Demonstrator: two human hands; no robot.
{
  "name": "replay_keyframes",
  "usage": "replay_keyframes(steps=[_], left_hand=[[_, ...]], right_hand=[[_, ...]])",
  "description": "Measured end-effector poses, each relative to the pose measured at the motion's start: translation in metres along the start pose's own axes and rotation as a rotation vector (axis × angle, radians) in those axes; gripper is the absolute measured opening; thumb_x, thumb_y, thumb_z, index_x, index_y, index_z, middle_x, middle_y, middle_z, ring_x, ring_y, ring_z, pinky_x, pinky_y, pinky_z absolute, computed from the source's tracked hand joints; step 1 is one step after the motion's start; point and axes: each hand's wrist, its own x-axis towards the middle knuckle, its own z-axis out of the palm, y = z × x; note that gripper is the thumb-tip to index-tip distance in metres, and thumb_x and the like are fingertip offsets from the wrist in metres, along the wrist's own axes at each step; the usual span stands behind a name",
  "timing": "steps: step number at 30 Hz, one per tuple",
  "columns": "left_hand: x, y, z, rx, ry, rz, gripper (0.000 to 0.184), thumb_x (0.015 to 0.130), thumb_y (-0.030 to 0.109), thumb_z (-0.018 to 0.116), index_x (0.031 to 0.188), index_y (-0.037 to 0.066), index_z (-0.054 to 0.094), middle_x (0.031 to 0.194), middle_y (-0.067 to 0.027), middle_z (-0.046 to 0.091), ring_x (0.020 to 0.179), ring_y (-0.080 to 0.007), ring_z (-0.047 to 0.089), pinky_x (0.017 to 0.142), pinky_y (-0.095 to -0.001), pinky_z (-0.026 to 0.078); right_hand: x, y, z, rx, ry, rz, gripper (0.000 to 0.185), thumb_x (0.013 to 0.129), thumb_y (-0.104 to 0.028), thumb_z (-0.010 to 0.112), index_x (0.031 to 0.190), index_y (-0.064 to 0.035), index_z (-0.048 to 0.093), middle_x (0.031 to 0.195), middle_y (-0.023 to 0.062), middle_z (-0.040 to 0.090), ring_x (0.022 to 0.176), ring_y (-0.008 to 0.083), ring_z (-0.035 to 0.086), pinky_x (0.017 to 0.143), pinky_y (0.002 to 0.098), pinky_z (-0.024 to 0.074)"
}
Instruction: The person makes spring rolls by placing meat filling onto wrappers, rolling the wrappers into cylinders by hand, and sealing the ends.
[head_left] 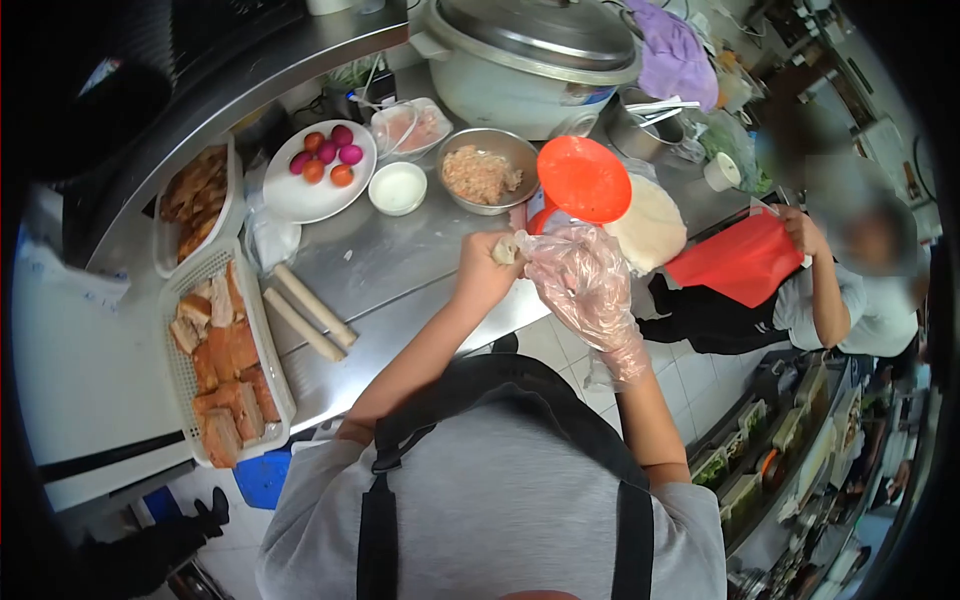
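My bare left hand (482,272) is closed around a small lump of pale dough (506,250), which pokes out past the thumb and fingers. In a loose clear plastic glove, my right hand (583,285) is curled, its fingertips beside the dough; the crinkled glove hides what they hold. Just beyond the hands stand a metal bowl of minced filling (482,175) and a tilted orange-red plastic dish (586,180). A broad pale dough-like mass (648,228) lies right of the dish. Two pale rolling pins (311,312) rest on the steel counter (390,262), left of my left hand.
A white plate (285,198) carries several red and pink round items. Nearby are a white bowl (398,188), a basket (182,400) of meat chunks, a tub (228,215) of browned meat and a large lidded pot (500,90). At right, another person (850,300) holds a red sheet (730,260).
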Motion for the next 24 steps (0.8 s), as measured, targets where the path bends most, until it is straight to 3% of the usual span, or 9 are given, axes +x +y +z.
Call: replay_keyframes(steps=[5, 8, 14, 20, 23, 24], left_hand=[[-0.007, 0.004, 0.001, -0.064, 0.031, -0.017, 0.008, 0.078, 0.006, 0.077, 0.082, -0.001, 0.075, 0.071, -0.0085, 0.073, 0.066, -0.0104, 0.066, 0.059, -0.0318, 0.050], [-0.011, 0.007, -0.002, -0.032, 0.036, 0.004, 0.012, 0.077, 0.009, 0.079, 0.085, 0.001, 0.076, 0.076, -0.0097, 0.075, 0.067, -0.0130, 0.069, 0.061, -0.0329, 0.051], [-0.014, 0.013, -0.009, 0.038, 0.009, 0.087, 0.015, 0.077, 0.015, 0.081, 0.086, 0.004, 0.077, 0.076, -0.0110, 0.074, 0.069, -0.0203, 0.073, 0.061, -0.0344, 0.052], [-0.018, 0.016, -0.015, 0.115, 0.041, 0.032, 0.021, 0.076, 0.020, 0.083, 0.086, 0.003, 0.076, 0.075, -0.0142, 0.072, 0.066, -0.0249, 0.072, 0.059, -0.0363, 0.051], [-0.019, 0.013, -0.011, 0.145, 0.142, 0.126, 0.015, 0.076, 0.011, 0.079, 0.072, 0.001, 0.068, 0.064, -0.0115, 0.067, 0.058, -0.0157, 0.064, 0.056, -0.0340, 0.048], [-0.020, 0.014, -0.011, 0.152, 0.164, 0.110, 0.015, 0.076, 0.011, 0.079, 0.072, 0.001, 0.068, 0.064, -0.0116, 0.067, 0.059, -0.0165, 0.064, 0.056, -0.0341, 0.049]], right_hand=[[0.009, -0.011, -0.001, -0.035, -0.077, -0.065, 0.044, 0.070, -0.010, 0.086, 0.111, -0.0231, 0.074, 0.114, 0.0066, 0.062, 0.097, 0.0266, 0.062, 0.087, 0.0415, 0.0499], [0.019, -0.012, -0.006, -0.094, -0.138, -0.111, 0.043, 0.070, -0.014, 0.086, 0.111, -0.0217, 0.073, 0.117, 0.0082, 0.061, 0.100, 0.0284, 0.061, 0.089, 0.0427, 0.0495], [0.025, -0.005, -0.001, -0.101, -0.256, -0.150, 0.031, 0.071, -0.020, 0.085, 0.096, -0.0141, 0.067, 0.121, 0.0076, 0.061, 0.107, 0.0317, 0.059, 0.091, 0.0452, 0.0483], [0.035, -0.014, -0.002, -0.111, -0.302, -0.119, 0.031, 0.070, -0.023, 0.086, 0.091, -0.0102, 0.067, 0.123, 0.0088, 0.062, 0.113, 0.0333, 0.058, 0.094, 0.0461, 0.0479], [0.034, -0.016, -0.001, -0.120, -0.264, -0.084, 0.035, 0.065, -0.025, 0.089, 0.091, -0.0120, 0.069, 0.121, 0.0064, 0.062, 0.110, 0.0303, 0.059, 0.095, 0.0438, 0.0463], [0.033, -0.016, 0.001, -0.102, -0.266, -0.062, 0.033, 0.067, -0.026, 0.088, 0.091, -0.0112, 0.070, 0.123, 0.0073, 0.062, 0.112, 0.0312, 0.059, 0.097, 0.0444, 0.0463]])
